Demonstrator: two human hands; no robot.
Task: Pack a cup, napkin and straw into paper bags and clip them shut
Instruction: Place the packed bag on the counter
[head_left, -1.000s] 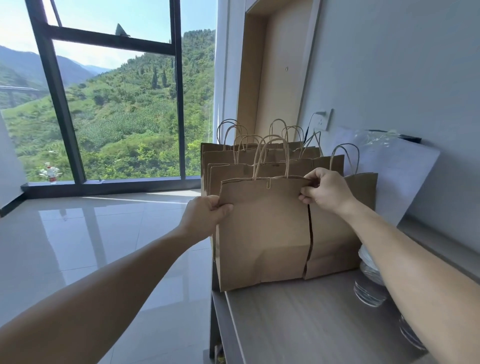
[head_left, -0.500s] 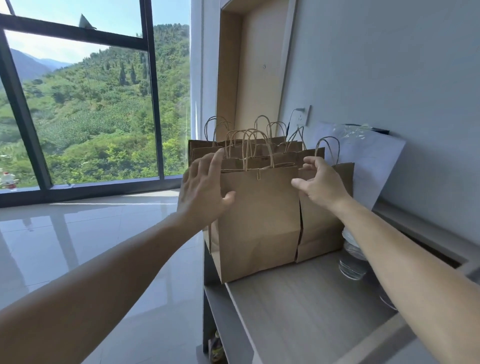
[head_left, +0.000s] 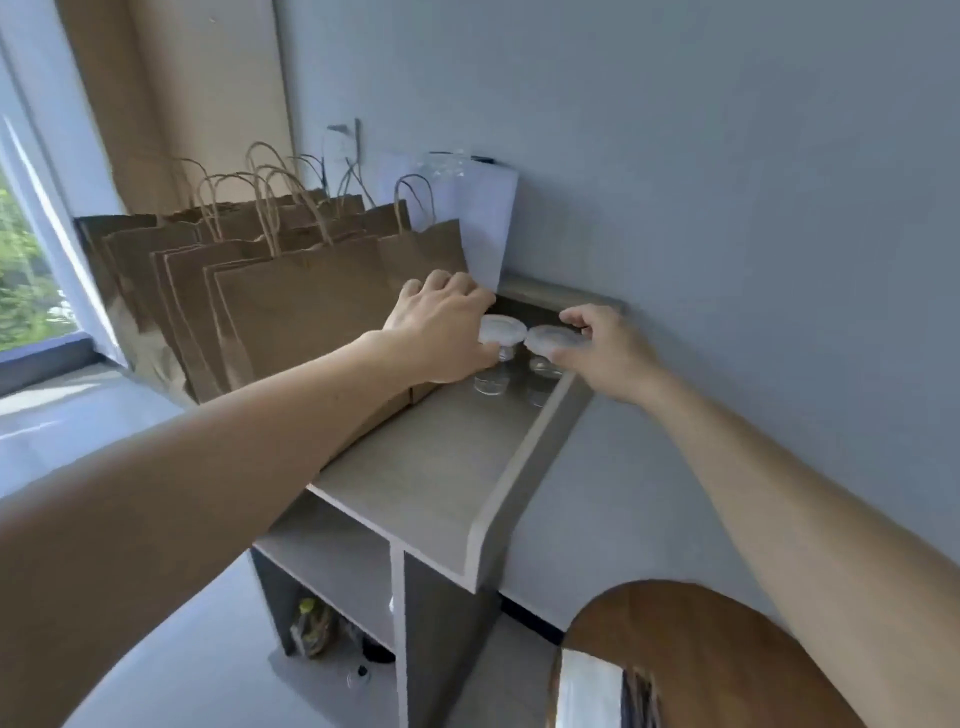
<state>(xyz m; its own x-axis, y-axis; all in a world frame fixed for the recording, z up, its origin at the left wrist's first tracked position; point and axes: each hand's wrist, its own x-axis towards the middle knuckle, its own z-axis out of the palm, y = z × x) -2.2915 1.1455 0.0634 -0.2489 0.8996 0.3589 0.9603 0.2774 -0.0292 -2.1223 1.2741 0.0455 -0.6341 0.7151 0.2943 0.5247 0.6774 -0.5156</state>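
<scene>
Several brown paper bags (head_left: 291, 306) with twisted handles stand in a row on the grey shelf top (head_left: 436, 467). To their right, close to the wall, two clear plastic cups with white lids stand side by side. My left hand (head_left: 441, 327) curls round the left cup (head_left: 501, 332) at its lid. The thumb and fingers of my right hand (head_left: 608, 348) pinch the lid rim of the right cup (head_left: 551, 340). Both cups rest on the shelf. No napkin, straw or clip shows.
A white paper sheet (head_left: 488, 218) leans on the wall behind the bags, by a wall socket (head_left: 345, 140). The shelf has a raised right edge (head_left: 524, 467) and open compartments below holding small items (head_left: 311, 623). A round wooden table (head_left: 701, 660) is at bottom right.
Both hands let go of the front paper bag and moved right and down to the two lidded cups. The view swung right, away from the window.
</scene>
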